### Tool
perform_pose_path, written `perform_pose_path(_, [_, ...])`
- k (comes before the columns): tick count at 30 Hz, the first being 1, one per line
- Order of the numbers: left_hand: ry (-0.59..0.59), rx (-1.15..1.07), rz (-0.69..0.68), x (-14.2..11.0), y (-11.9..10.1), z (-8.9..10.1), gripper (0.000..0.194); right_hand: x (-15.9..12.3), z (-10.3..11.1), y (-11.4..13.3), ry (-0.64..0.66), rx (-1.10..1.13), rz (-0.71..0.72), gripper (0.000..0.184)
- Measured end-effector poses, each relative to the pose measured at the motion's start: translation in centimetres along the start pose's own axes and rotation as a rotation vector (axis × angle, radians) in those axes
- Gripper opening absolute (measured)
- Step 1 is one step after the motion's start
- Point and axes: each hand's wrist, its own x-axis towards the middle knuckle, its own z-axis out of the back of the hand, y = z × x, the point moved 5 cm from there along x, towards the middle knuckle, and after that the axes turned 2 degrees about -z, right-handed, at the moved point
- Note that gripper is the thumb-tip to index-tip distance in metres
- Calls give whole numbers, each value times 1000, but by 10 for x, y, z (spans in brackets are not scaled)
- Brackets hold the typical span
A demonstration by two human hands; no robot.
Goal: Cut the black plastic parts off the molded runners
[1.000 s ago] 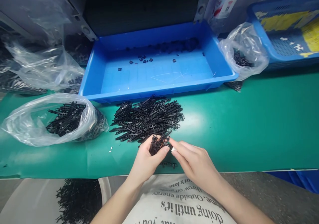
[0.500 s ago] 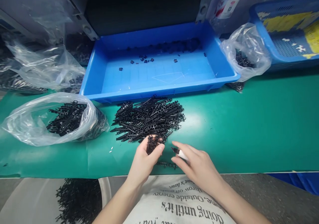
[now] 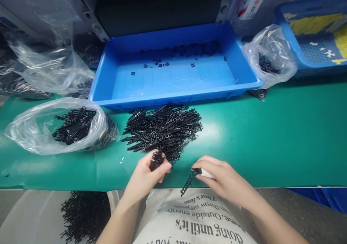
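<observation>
My left hand (image 3: pixel 148 175) is closed around a small bunch of black plastic strips (image 3: pixel 157 158) at the near edge of the green mat. My right hand (image 3: pixel 222 179) pinches a small white-handled tool (image 3: pixel 204 172), and a single black perforated strip (image 3: pixel 187 183) hangs from its tip over the mat's front edge. A loose pile of the same black strips (image 3: pixel 164 128) lies on the mat just beyond both hands.
A blue tray (image 3: pixel 176 97) with a few small black bits stands behind the pile. A clear bag of strips (image 3: pixel 62 128) lies at left, another bag (image 3: pixel 268 58) at right, and a blue basket (image 3: pixel 311 45) at far right. More strips (image 3: pixel 84 211) sit below the table edge.
My hands have drawn apart and toward me. The right hand with the tool pulled a single strip away from the left hand's bunch; the strip now dangles at the mat's front edge.
</observation>
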Motion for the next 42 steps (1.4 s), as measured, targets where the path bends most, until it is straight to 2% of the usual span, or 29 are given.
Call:
perform_pose_path(2, [120, 27, 37, -1, 4, -16, 14, 1, 6, 4, -18, 96, 23, 15])
perform_pose_path(4, [182, 22, 25, -2, 4, -30, 15, 3, 8, 8, -39, 192, 24, 14])
perform_pose_path(7, [200, -17, -6, -2, 2, -40, 25, 6, 8, 12, -83, 311, -8, 13])
perform_pose_path(11, [160, -131, 9, -1, 3, -40, 18, 10, 9, 9, -179, 362, -103, 11])
perform_pose_path(15, [202, -168, 28, -2, 3, -44, 24, 13, 8, 6, -222, 353, -193, 6])
perform_pose_path(18, [123, -67, 13, -2, 5, -43, 17, 11, 7, 1, -260, 378, -225, 11])
perform_pose_path(21, [40, -144, 19, 0, 9, -41, 16, 7, 6, -1, -279, 395, -186, 27])
perform_pose_path(24, [3, -208, 14, 1, 12, -39, 23, 5, 4, 5, -219, 294, -100, 34])
perform_pose_path(28, [-65, -89, -42, 2, 9, -34, 19, 4, -1, 15, -144, 116, -30, 34])
perform_pose_path(33, [-71, -148, -21, 3, 12, -34, 19, 3, -2, 18, -171, -20, 8, 34])
perform_pose_path(42, [-96, -94, -54, 2, 12, -34, 18, 4, -3, 20, -246, -75, 37, 34])
